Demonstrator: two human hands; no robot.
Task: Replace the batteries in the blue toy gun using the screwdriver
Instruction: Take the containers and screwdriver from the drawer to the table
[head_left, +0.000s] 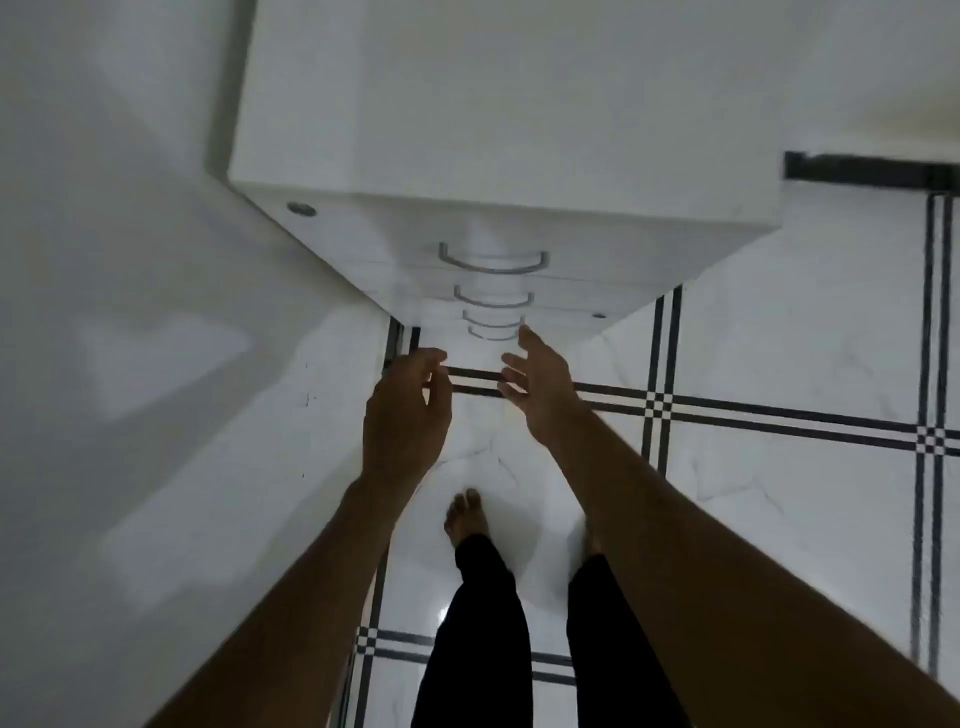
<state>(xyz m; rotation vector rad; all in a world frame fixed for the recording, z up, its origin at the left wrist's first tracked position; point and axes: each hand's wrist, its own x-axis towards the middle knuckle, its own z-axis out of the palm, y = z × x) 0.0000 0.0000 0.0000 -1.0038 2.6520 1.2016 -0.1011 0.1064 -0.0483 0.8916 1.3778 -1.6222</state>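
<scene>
No blue toy gun, screwdriver or batteries show in the head view. My left hand is held out with curled, parted fingers and holds nothing. My right hand is stretched forward with spread fingers, empty, its fingertips close to the lowest drawer handle of a white drawer cabinet. Neither hand touches the cabinet as far as I can tell.
The cabinet has several stacked drawers with curved metal handles, all shut, and its top is bare. A white wall runs along the left. White floor tiles with dark lines lie below, with my bare feet and dark trousers.
</scene>
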